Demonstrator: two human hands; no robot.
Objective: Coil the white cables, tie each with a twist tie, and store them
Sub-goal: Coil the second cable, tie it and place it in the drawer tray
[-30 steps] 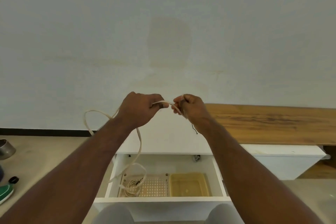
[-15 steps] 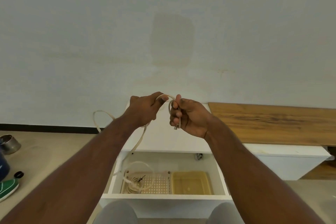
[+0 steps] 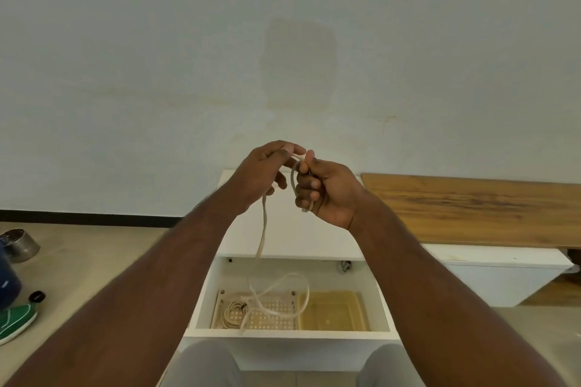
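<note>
Your hands have closed together since a moment ago, and the wide loop out left is gone. Your right hand [image 3: 327, 188] curls round a small upright loop of the white cable [image 3: 263, 231]; your left hand [image 3: 262, 173] pinches it at the top, just beside. The slack hangs straight down into the open drawer [image 3: 289, 334] near you, beside a coiled cable [image 3: 233, 315] already tied. A wooden bench [image 3: 478, 207] sits right, plain wall beyond.

Illumination is even, diffuse and moderately bright; no light source is visible. Shadows are soft, with slight darkening inside the open drawer [image 3: 289, 273]. The wall [image 3: 157, 56] shows no glare. Wide-angle distortion curves the baseboard [image 3: 88, 217] at left. Fine detail is soft throughout, and the hanging cable [image 3: 263, 229] is faintly blurred.
</note>
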